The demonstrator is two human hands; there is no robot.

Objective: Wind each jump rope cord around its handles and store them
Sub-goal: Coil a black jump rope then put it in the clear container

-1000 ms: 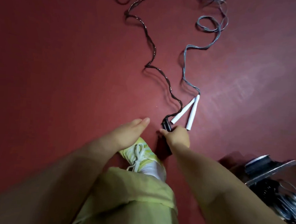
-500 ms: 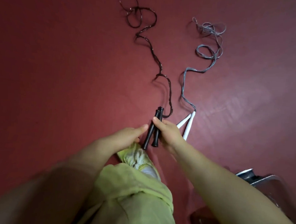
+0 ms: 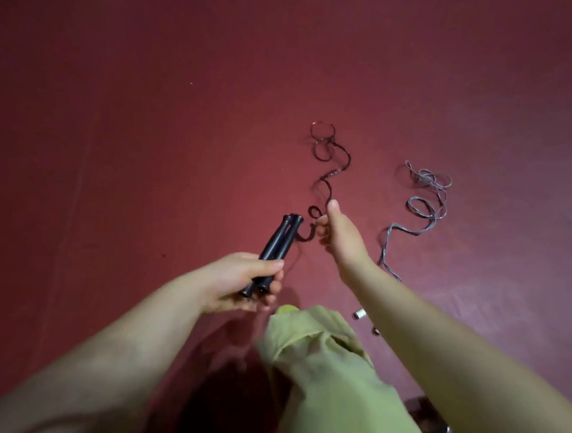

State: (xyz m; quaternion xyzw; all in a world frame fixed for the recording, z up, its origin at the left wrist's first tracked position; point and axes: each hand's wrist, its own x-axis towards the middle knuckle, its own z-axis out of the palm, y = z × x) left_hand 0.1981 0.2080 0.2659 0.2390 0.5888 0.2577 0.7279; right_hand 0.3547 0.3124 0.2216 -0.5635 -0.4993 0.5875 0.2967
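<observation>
Right now the left hand (image 3: 240, 282) grips the two black handles (image 3: 272, 249) side by side near their lower ends, fingers curled round them, thumb across the front. The handles tilt up and away from the hand, tops pointing toward the far floor. From those tops the black cord (image 3: 327, 172) hooks rightward into the right hand (image 3: 338, 234), which pinches it with the thumb sticking up; the other fingers are hidden behind the hand. Past the right hand the black cord wriggles away over the red floor (image 3: 148, 141) and ends in small loops. Hands are near each other, not touching.

The grey cord (image 3: 422, 204) lies loose on the floor to the right of the right forearm, well apart from both hands. A white handle end (image 3: 359, 314) peeks out just under that forearm. A green trouser leg (image 3: 329, 369) shows between the arms.
</observation>
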